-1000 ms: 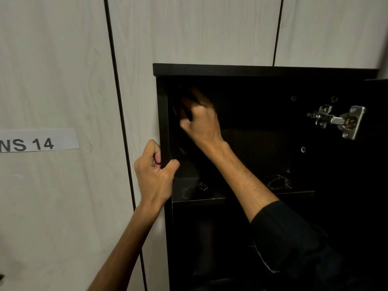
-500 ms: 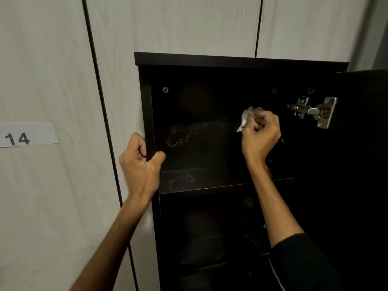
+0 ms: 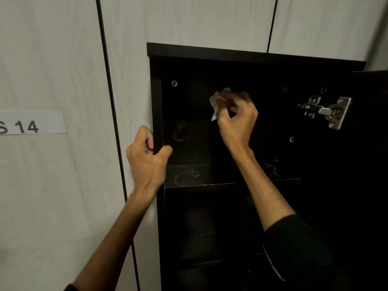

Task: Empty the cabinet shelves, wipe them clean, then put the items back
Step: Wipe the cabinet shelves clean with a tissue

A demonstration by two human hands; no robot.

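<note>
Black cabinet [image 3: 252, 53] open, top compartment holds no items, shelf [image 3: 199, 183] smudged. L hand [image 3: 147, 158] clamps cabinet's left edge. R hand [image 3: 235, 118] inside top compartment, fingers pinching white wipe [image 3: 216, 103] near back panel.

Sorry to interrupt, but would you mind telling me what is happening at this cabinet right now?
A person is wiping the inside of a black cabinet. The right hand holds a crumpled white wipe up in the top compartment, against or close to the back wall. The left hand grips the cabinet's left front edge. The shelf below shows smeared marks and nothing on it. The door stands open on the right, its metal hinge showing.
</note>
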